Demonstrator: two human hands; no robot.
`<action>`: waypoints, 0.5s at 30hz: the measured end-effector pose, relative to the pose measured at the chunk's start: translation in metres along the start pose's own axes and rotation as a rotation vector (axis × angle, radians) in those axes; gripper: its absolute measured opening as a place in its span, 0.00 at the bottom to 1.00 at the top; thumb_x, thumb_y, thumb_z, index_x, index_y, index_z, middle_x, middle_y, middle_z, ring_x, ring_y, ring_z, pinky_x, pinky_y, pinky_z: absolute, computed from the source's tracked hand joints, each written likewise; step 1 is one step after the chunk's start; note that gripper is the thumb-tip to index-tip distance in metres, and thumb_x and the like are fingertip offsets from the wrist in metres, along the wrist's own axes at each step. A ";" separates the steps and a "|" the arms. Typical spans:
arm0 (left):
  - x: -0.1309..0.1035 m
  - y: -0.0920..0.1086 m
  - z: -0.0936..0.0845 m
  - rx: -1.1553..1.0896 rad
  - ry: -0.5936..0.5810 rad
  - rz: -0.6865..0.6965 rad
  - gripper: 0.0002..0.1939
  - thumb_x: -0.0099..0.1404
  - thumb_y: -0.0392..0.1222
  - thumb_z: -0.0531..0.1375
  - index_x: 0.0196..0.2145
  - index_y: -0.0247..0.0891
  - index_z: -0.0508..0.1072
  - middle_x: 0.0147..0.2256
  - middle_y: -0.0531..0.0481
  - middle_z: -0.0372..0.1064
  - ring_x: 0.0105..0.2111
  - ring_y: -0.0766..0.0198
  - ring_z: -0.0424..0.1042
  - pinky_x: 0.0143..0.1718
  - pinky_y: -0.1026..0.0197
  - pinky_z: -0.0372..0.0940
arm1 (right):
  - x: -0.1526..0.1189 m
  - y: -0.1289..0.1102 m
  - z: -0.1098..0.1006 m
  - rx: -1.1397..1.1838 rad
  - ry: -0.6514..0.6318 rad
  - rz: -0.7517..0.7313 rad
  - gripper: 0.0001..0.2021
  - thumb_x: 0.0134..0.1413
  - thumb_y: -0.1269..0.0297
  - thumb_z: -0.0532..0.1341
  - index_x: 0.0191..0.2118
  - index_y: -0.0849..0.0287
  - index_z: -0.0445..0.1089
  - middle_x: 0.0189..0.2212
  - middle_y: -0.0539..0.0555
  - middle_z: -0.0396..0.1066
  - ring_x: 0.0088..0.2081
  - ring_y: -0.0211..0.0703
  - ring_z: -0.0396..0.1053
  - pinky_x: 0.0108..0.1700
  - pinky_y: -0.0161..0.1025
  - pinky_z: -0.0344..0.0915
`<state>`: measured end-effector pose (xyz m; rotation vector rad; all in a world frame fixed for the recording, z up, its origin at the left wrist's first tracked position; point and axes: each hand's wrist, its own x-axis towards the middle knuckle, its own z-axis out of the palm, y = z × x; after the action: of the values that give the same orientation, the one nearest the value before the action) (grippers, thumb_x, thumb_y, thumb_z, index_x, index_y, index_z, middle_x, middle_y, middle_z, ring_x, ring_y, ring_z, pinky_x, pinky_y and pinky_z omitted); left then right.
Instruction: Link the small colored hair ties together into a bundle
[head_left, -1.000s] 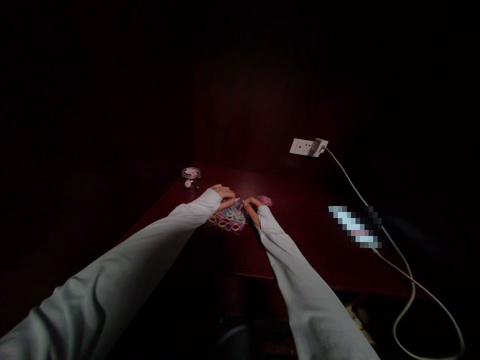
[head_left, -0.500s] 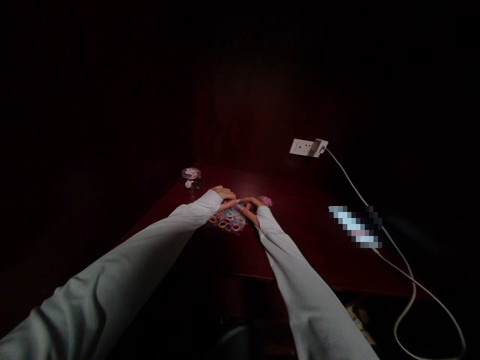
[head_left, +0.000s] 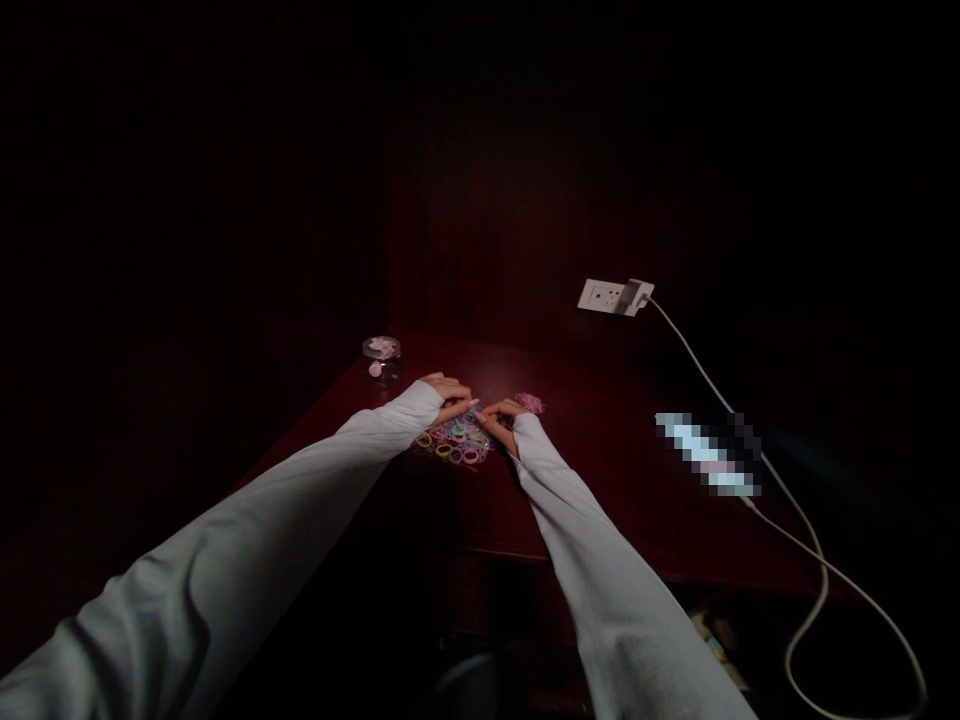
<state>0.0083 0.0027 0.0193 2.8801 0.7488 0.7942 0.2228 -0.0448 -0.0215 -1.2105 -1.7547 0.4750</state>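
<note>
A heap of small coloured elastic rings [head_left: 455, 442] lies on a dark red wooden table [head_left: 600, 470]. My left hand [head_left: 450, 393] and my right hand [head_left: 501, 416] meet just above the heap, fingertips touching. Both seem to pinch something small between them, too dim and tiny to make out. A smaller pink clump of rings [head_left: 529, 402] lies just behind my right hand. Both arms wear long pale grey sleeves.
A small clear jar [head_left: 382, 358] with pink bits stands at the table's far left corner. A white wall socket [head_left: 604, 295] holds a charger whose white cable [head_left: 795, 520] runs past a blurred phone [head_left: 709, 455] and off the table's right edge. The surroundings are dark.
My two hands have closed the small gap between them; the fingertips now touch over the heap. The view has barely shifted.
</note>
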 end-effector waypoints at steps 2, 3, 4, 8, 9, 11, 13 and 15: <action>0.000 -0.001 0.000 0.012 -0.002 0.008 0.18 0.78 0.46 0.51 0.34 0.38 0.75 0.28 0.51 0.69 0.32 0.64 0.68 0.40 0.59 0.57 | 0.000 -0.001 0.000 0.003 -0.002 0.005 0.18 0.54 0.44 0.68 0.29 0.54 0.79 0.25 0.51 0.66 0.29 0.42 0.61 0.34 0.40 0.60; 0.000 -0.002 0.000 0.018 0.003 0.010 0.19 0.78 0.46 0.51 0.34 0.38 0.75 0.28 0.51 0.69 0.32 0.64 0.67 0.40 0.59 0.58 | 0.000 -0.001 0.000 0.004 -0.003 0.009 0.17 0.54 0.45 0.68 0.29 0.54 0.79 0.25 0.51 0.66 0.29 0.42 0.61 0.34 0.41 0.60; 0.000 -0.001 -0.001 0.022 0.008 0.012 0.19 0.78 0.46 0.51 0.34 0.38 0.75 0.28 0.51 0.69 0.32 0.64 0.67 0.40 0.59 0.58 | 0.000 -0.001 0.000 0.004 -0.002 0.011 0.16 0.55 0.46 0.69 0.29 0.54 0.79 0.26 0.51 0.66 0.29 0.42 0.61 0.35 0.41 0.60; -0.001 0.001 -0.004 0.025 0.023 0.020 0.19 0.78 0.47 0.51 0.34 0.37 0.75 0.29 0.51 0.69 0.31 0.65 0.67 0.41 0.59 0.58 | -0.001 -0.003 0.000 0.013 -0.017 -0.004 0.14 0.56 0.50 0.68 0.30 0.57 0.80 0.26 0.51 0.66 0.30 0.41 0.62 0.35 0.40 0.61; -0.001 0.001 -0.005 0.024 0.021 0.021 0.19 0.78 0.48 0.51 0.33 0.37 0.75 0.29 0.52 0.69 0.31 0.65 0.68 0.41 0.60 0.58 | -0.002 -0.004 -0.001 0.021 -0.020 -0.010 0.15 0.56 0.50 0.68 0.30 0.57 0.80 0.26 0.51 0.67 0.29 0.40 0.62 0.34 0.40 0.61; -0.001 0.001 -0.005 0.030 0.017 0.011 0.19 0.78 0.48 0.51 0.33 0.37 0.75 0.29 0.52 0.70 0.32 0.65 0.68 0.42 0.60 0.58 | -0.003 -0.006 -0.003 0.035 -0.015 -0.017 0.16 0.56 0.48 0.68 0.29 0.57 0.80 0.26 0.51 0.67 0.29 0.39 0.61 0.34 0.39 0.61; -0.001 0.000 -0.005 0.048 0.030 -0.028 0.19 0.78 0.47 0.51 0.34 0.37 0.75 0.29 0.51 0.70 0.33 0.64 0.68 0.41 0.59 0.57 | -0.004 -0.008 -0.005 0.044 -0.020 -0.020 0.17 0.55 0.46 0.69 0.29 0.57 0.80 0.26 0.51 0.68 0.29 0.39 0.61 0.33 0.38 0.60; -0.001 0.000 -0.006 0.054 0.048 -0.066 0.18 0.78 0.47 0.51 0.34 0.38 0.75 0.30 0.50 0.70 0.33 0.63 0.68 0.41 0.59 0.57 | -0.004 -0.011 -0.008 0.048 -0.042 -0.020 0.18 0.54 0.45 0.69 0.30 0.56 0.80 0.26 0.51 0.68 0.29 0.39 0.61 0.33 0.38 0.60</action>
<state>0.0048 0.0016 0.0242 2.8758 0.8798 0.8513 0.2238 -0.0551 -0.0115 -1.1559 -1.7792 0.5309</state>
